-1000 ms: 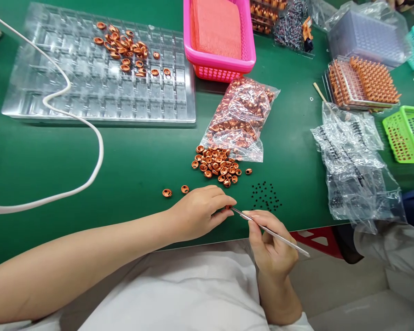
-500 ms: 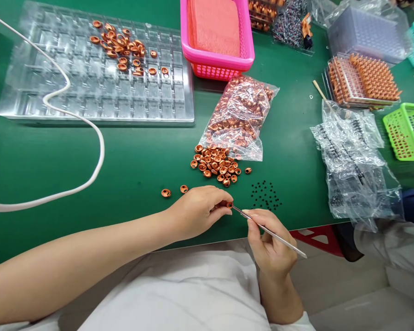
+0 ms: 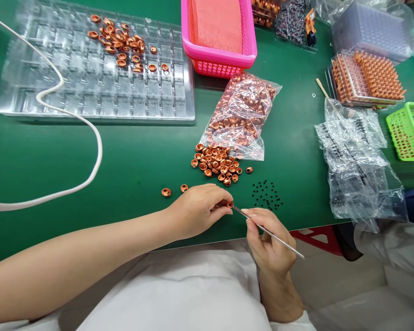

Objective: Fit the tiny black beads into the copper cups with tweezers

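Between the thumb and fingers of my left hand [image 3: 202, 211] is a small copper-coloured cup-shaped part [image 3: 229, 204], mostly covered by the fingertips. My right hand [image 3: 272, 241] pinches a thin metal pick [image 3: 283, 242] like a pen, its tip meeting the cup part. Just above my left hand lies a heap of the same copper cups [image 3: 215, 161], spilling from a clear plastic bag [image 3: 243, 112] full of them. Two single cups, one of them this cup [image 3: 166, 192], rest left of the heap. Tiny black pieces [image 3: 266, 195] are scattered above my right hand.
A clear plastic tray [image 3: 100, 92] carrying copper parts stands at upper left, with a white cable [image 3: 98, 147] looping over it. A pink basket [image 3: 221, 57] stands at the back. On the right are crumpled plastic bags [image 3: 362, 170], a stack of orange parts [image 3: 379, 78] and a green basket [image 3: 405, 133].
Both hands keep nearly the same pose, with the pick's tip still at the cup part. The pick's rear end has shifted slightly left. The whole view has shifted a little.
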Tool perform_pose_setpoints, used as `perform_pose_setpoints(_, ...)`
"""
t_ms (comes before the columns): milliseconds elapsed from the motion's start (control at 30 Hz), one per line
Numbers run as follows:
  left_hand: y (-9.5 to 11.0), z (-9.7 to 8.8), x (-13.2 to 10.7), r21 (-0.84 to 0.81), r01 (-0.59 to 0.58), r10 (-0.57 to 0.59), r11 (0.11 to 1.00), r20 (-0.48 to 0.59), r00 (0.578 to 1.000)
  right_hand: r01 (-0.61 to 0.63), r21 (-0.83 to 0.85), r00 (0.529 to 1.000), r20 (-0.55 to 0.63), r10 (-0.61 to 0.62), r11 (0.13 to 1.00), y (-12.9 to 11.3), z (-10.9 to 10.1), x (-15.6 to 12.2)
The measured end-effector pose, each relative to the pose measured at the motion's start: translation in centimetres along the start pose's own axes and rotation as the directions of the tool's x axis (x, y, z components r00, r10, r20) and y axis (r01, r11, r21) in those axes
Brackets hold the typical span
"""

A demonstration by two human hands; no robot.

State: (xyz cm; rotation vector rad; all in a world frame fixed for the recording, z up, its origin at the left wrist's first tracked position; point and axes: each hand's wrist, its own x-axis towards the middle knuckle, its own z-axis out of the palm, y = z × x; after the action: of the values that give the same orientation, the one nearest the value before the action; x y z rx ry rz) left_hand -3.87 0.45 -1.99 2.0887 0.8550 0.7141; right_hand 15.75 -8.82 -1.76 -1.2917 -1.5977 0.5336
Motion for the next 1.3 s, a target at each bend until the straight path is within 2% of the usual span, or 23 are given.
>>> perform_pose_setpoints(500, -0.2, 0.1, -0.2, 0.007, 0.011, -0.011, 1.0, 0.008, 1.0, 0.114, -0.064, 0.988, 0.109, -0.107, 0.991, 0.0, -0.6, 0.5)
perform_pose_setpoints(900, -0.2, 0.1, -0.1, 0.001, 0.036, -0.036, 0.999, 0.027, 0.999, 0.099, -0.086, 0.991, 0.095, -0.091, 0.991, 0.0, -0.5, 0.4)
perform_pose_setpoints(1067, -0.2, 0.1, -0.1, -0.002, 0.05, -0.05, 0.999, 0.033, 0.998, 0.059, -0.083, 0.998, 0.032, -0.057, 0.995, -0.5, -0.4, 0.2)
perform_pose_setpoints(1167, -0.1, 0.0, 0.0, -0.013, 0.049, -0.049, 0.999, 0.038, 0.998, 0.084, -0.061, 0.996, -0.012, -0.084, 0.995, -0.7, -0.8, 0.2)
perform_pose_setpoints(1300, 0.0, -0.3, -0.1, -0.06, -0.013, 0.015, 0.998, 0.03, 0.999, 0.109, -0.138, 0.994, 0.029, -0.106, 0.984, -0.8, -1.9, 0.5)
